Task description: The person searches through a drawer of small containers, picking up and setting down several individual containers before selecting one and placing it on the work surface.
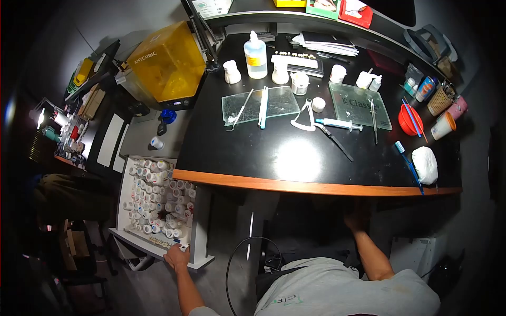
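At the front corner of a pulled-out drawer (156, 249), my left hand (177, 256) has its fingers closed over the top edge. Small white jars (158, 197) with lids crowd the drawer, several of them marked in colour. Close to my fingers, a row of small tooth-like pieces (159, 242) lies along the drawer's inner front. My right hand (358, 215) is low beneath the desk's front edge, in deep shadow; its fingers cannot be made out, nor whether it holds anything.
On the black desk (237, 152) are glass slabs (261, 105), a syringe (340, 124), tweezers (334, 142), a liquid bottle (256, 57), a red bowl (410, 120) and a blue toothbrush (409, 166). A yellow-covered printer (167, 63) stands left. A black cable (227, 274) loops near my legs.
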The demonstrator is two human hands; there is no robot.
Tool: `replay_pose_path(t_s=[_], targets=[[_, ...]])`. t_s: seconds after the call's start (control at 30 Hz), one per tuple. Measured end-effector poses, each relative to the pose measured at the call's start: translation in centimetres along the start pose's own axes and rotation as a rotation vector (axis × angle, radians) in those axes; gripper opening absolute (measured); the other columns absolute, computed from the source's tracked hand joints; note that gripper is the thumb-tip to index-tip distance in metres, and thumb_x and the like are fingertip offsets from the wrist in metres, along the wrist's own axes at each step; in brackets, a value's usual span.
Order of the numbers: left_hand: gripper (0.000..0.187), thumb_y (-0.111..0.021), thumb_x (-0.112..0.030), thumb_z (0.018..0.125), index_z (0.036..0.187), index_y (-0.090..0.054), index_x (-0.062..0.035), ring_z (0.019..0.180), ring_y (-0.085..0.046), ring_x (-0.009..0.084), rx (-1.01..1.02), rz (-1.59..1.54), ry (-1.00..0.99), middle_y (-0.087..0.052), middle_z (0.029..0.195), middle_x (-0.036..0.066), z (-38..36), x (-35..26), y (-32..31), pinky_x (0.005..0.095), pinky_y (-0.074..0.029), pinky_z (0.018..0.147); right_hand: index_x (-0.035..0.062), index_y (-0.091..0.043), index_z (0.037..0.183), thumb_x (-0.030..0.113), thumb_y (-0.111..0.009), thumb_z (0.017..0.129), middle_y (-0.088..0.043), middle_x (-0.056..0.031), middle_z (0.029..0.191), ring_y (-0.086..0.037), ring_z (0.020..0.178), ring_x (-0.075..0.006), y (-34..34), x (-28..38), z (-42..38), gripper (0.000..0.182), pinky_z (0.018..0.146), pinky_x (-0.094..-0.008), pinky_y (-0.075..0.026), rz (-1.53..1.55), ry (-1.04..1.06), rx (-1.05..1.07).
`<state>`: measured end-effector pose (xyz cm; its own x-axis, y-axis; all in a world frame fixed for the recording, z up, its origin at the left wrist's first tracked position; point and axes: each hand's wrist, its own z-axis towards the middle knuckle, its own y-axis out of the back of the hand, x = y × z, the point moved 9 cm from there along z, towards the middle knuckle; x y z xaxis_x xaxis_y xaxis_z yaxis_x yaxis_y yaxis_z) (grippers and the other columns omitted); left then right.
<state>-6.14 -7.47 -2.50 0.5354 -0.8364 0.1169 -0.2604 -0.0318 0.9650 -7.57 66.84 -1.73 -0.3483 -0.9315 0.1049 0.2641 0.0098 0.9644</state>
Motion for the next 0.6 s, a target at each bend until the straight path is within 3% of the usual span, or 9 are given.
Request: replay_pose_path(t_s=[0.23, 0.37, 0.47, 0.6], targets=[[0.042, -0.081, -0.042, 0.073, 0.105, -0.076, -0.0137, 0.092, -0.070, 0.0274, -0.011, 0.004, 0.003, -0.075, 0.093, 0.012, 0.5, 0.7, -1.1, 0.0390, -0.045, 0.088, 0.0037, -0.039, 0.143, 0.027, -0.073, 0.075, -0.044, -0.0298, 0.141, -0.043, 0.131, -0.0466, -0.9, -0.6, -0.1, 0.079, 0.109, -0.0529, -0.038, -0.057, -0.087, 0.081], [0.042, -0.081, -0.042, 0.074, 0.105, -0.075, -0.0137, 0.093, -0.070, 0.0269, -0.016, 0.020, -0.005, -0.075, 0.094, 0.012, 0.2, 0.2, -0.3, 0.0399, -0.045, 0.088, 0.0164, -0.037, 0.148, 0.044, -0.068, 0.082, -0.035, -0.0278, 0.149, -0.040, 0.133, -0.0495, -1.8, -1.2, -0.4, 0.078, 0.101, -0.0600, -0.042, -0.077, -0.048, 0.087], [0.041, -0.080, -0.041, 0.075, 0.105, -0.076, -0.0138, 0.093, -0.070, 0.0266, -0.021, 0.018, -0.010, -0.074, 0.095, 0.011, 0.9, 1.0, -1.7, 0.0402, -0.045, 0.088, 0.0075, -0.036, 0.147, 0.031, -0.072, 0.076, -0.041, -0.0297, 0.144, -0.042, 0.131, -0.0474, -1.2, -0.7, -0.3, 0.083, 0.108, -0.0560, -0.037, -0.103, -0.086, 0.078], [0.039, -0.081, -0.038, 0.075, 0.103, -0.075, -0.0121, 0.093, -0.070, 0.0254, -0.011, -0.006, -0.008, -0.075, 0.095, 0.009, 1.0, 1.1, -2.0, 0.0400, -0.045, 0.086, 0.0091, -0.036, 0.147, 0.034, -0.072, 0.076, -0.041, -0.0302, 0.143, -0.043, 0.131, -0.0478, -2.1, -1.1, -0.4, 0.083, 0.106, -0.0563, -0.038, -0.138, -0.071, 0.057]])
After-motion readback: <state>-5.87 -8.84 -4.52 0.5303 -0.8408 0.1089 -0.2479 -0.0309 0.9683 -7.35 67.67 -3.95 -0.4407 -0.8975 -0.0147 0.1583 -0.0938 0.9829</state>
